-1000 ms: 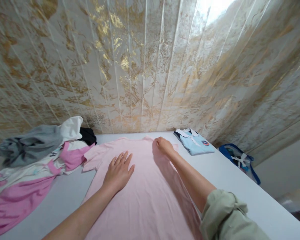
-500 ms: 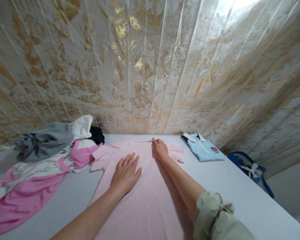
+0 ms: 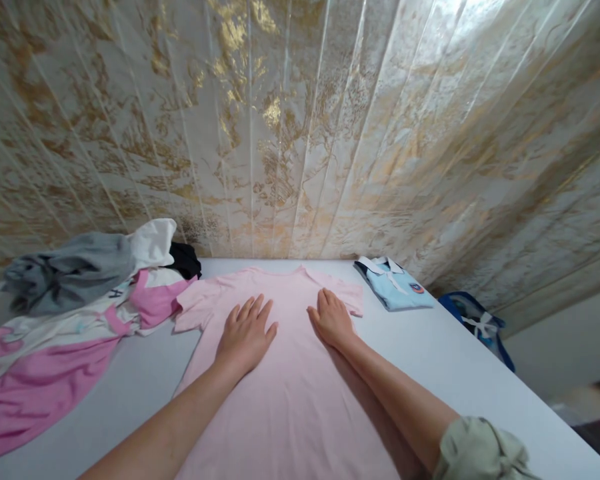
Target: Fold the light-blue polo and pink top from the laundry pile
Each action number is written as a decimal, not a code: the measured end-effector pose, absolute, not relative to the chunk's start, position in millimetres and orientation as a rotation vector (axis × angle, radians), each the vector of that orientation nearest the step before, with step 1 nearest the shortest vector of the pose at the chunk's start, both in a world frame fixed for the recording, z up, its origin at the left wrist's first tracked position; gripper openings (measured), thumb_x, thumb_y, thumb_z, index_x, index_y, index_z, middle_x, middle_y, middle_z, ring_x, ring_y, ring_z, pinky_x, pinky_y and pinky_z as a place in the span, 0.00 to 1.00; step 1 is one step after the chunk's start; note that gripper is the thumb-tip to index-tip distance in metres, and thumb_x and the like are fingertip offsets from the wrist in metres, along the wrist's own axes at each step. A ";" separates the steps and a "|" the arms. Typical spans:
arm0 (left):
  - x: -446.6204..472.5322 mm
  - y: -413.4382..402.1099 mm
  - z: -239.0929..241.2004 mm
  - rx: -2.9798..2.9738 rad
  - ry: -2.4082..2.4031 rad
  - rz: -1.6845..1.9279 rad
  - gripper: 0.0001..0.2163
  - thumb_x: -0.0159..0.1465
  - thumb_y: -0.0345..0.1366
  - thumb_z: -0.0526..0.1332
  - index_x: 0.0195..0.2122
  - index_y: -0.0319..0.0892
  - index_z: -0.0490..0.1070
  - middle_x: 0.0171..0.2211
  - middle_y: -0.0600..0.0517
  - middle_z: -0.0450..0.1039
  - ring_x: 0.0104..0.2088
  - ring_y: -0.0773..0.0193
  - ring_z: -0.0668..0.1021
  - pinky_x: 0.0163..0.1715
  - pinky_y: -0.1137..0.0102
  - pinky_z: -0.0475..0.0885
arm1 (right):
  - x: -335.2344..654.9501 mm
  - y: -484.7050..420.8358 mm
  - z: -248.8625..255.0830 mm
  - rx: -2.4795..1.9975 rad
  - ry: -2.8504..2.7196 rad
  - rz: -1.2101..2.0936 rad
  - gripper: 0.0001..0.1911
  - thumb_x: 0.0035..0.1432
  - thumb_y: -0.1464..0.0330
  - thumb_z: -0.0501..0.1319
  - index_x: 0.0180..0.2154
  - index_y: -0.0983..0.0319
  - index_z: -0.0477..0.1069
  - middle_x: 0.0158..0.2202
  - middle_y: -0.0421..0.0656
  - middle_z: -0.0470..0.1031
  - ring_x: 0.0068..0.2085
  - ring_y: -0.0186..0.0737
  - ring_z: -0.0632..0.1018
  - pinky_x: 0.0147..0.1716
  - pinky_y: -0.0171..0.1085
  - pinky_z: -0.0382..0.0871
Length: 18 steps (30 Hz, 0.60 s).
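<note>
A pale pink short-sleeved T-shirt (image 3: 290,373) lies spread on the white table, its neckline toward the curtain and its lower part running out of view at the bottom. My left hand (image 3: 245,337) rests flat on the shirt's upper left chest, fingers spread. On the upper right chest lies my right hand (image 3: 333,319), palm down, its thumb apart from the fingers. Neither hand grips the cloth. Both shirt sleeves are laid out to the sides.
At the left is a heap of clothes: a grey garment (image 3: 85,267), a pink and white garment (image 3: 65,373) and a black piece (image 3: 185,260). A folded light-blue garment (image 3: 393,287) sits back right. A blue-edged bag (image 3: 480,327) is beyond the table's right edge. A patterned curtain (image 3: 280,133) hangs behind.
My right hand has let go of the shirt's neckline and come down onto the right chest, now lying flat. My left hand stays on the shirt. The view has shifted slightly.
</note>
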State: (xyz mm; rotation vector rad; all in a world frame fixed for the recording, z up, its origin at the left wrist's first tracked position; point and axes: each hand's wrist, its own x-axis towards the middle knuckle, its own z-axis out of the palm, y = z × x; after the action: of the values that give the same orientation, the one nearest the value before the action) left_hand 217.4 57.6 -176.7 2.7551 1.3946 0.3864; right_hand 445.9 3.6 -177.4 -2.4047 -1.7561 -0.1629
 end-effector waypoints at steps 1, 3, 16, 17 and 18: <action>217.3 57.8 -177.5 2.752 1.402 0.383 0.26 0.68 0.48 0.46 0.65 0.46 0.57 0.68 0.49 0.50 0.67 0.54 0.55 0.64 0.53 0.47 | 452.9 -8.6 -178.8 -2.472 -1.696 -0.150 0.33 0.66 0.57 0.46 0.64 0.71 0.54 0.66 0.57 0.55 0.66 0.48 0.56 0.62 0.44 0.47; 217.3 57.7 -178.2 2.744 1.424 0.374 0.26 0.67 0.48 0.46 0.65 0.46 0.58 0.68 0.48 0.51 0.67 0.53 0.55 0.64 0.53 0.47 | 469.2 -29.1 -178.4 -2.586 -1.581 -0.128 0.33 0.67 0.57 0.44 0.65 0.71 0.52 0.67 0.56 0.53 0.67 0.48 0.54 0.62 0.46 0.45; 217.7 54.4 -174.8 2.725 1.495 0.335 0.26 0.68 0.48 0.45 0.65 0.47 0.57 0.68 0.47 0.50 0.67 0.54 0.54 0.64 0.53 0.47 | 437.0 37.5 -144.5 -2.332 -1.813 -0.015 0.25 0.67 0.62 0.46 0.62 0.63 0.59 0.65 0.49 0.59 0.63 0.41 0.60 0.59 0.39 0.51; 217.3 54.0 -175.4 2.727 1.494 0.335 0.26 0.68 0.49 0.45 0.65 0.47 0.57 0.68 0.48 0.50 0.67 0.54 0.54 0.64 0.53 0.47 | 435.6 45.1 -147.5 -2.340 -1.799 0.001 0.26 0.67 0.61 0.45 0.62 0.63 0.58 0.66 0.48 0.57 0.64 0.41 0.58 0.60 0.41 0.50; 216.8 53.9 -176.2 2.726 1.495 0.335 0.26 0.68 0.49 0.45 0.65 0.48 0.57 0.68 0.48 0.50 0.67 0.54 0.53 0.64 0.53 0.47 | 435.8 51.1 -150.6 -2.363 -1.767 0.010 0.27 0.67 0.60 0.45 0.63 0.62 0.56 0.67 0.48 0.55 0.65 0.41 0.56 0.61 0.42 0.48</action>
State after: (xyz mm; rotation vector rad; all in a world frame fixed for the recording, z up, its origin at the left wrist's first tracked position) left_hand 216.8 53.9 -176.2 2.7263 1.4946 0.3345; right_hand 435.8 51.1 -150.6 -2.3630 -1.7668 0.0097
